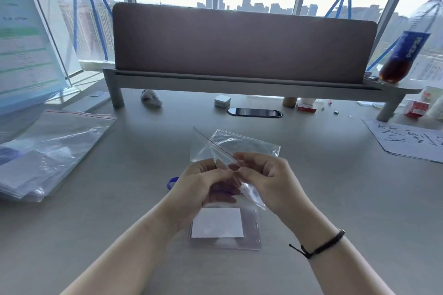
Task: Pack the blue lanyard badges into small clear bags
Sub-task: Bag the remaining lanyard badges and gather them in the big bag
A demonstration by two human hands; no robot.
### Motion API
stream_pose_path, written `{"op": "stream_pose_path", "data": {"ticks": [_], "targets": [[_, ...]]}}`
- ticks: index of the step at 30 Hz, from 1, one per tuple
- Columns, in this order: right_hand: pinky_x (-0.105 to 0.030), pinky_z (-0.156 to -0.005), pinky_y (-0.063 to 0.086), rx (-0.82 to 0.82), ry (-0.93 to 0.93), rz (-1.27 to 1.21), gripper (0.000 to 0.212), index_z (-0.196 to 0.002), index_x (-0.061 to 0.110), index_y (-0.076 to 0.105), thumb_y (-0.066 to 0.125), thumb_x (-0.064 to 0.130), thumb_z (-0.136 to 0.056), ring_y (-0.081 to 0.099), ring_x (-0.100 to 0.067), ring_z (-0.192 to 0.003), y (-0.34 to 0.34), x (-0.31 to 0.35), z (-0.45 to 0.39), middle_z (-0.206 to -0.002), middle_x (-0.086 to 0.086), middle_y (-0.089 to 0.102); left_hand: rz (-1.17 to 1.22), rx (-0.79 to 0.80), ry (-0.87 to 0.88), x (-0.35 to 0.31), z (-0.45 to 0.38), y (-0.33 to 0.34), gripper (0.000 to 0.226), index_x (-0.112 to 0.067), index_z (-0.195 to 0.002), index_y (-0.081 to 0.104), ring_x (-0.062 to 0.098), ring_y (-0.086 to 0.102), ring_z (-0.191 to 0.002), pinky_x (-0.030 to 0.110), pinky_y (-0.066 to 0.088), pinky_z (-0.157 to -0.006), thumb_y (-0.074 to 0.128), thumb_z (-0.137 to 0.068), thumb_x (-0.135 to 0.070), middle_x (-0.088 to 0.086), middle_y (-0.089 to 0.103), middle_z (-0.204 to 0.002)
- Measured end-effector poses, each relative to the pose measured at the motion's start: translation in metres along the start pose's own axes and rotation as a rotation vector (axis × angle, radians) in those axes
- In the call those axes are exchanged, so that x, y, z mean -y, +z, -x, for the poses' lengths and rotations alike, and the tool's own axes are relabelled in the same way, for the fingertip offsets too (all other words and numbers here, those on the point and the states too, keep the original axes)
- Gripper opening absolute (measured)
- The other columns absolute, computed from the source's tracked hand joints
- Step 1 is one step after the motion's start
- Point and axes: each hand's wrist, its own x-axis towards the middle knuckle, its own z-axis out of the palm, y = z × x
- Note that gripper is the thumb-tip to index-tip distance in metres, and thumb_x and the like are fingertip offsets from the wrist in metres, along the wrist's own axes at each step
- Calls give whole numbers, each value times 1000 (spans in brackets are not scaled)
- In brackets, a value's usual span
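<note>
Both hands, left (201, 182) and right (261, 179), pinch the mouth of a clear bag (236, 148), each grip closed on it. At 6 o'clock on the table (335, 175), the badge (223, 225) lies unpacked; bagging appears barely begun.

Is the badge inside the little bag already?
No, the badge lies flat on the desk while both hands pinch the small clear bag above it.

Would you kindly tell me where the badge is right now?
The badge lies flat on the desk, bottom centre, beneath both hands and between the forearms.
</note>
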Motion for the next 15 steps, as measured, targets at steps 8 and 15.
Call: {"op": "stream_pose_path", "data": {"ticks": [8, 15], "targets": [[-11, -68, 50, -159, -322, 433, 30, -94, 30, 77, 72, 3, -84, 67, 0, -77, 6, -3, 6, -82, 18, 74, -197, -168, 86, 4, -1, 5, 28, -5, -111, 55, 32, 74, -76, 49, 62, -79, 70, -92, -18, 25, 69, -93], [-16, -61, 47, -261, -373, 492, 24, -94, 26, 76, 74, 5, -82, 61, -9, -67, 4, -7, 3, -78, 15, 68, -270, -209, 161, 5, -1, 10, 30, -29, -111, 56, 32, 76, -75, 48, 63, -76, 56, -98, -3, 10, 76, -84]]}}
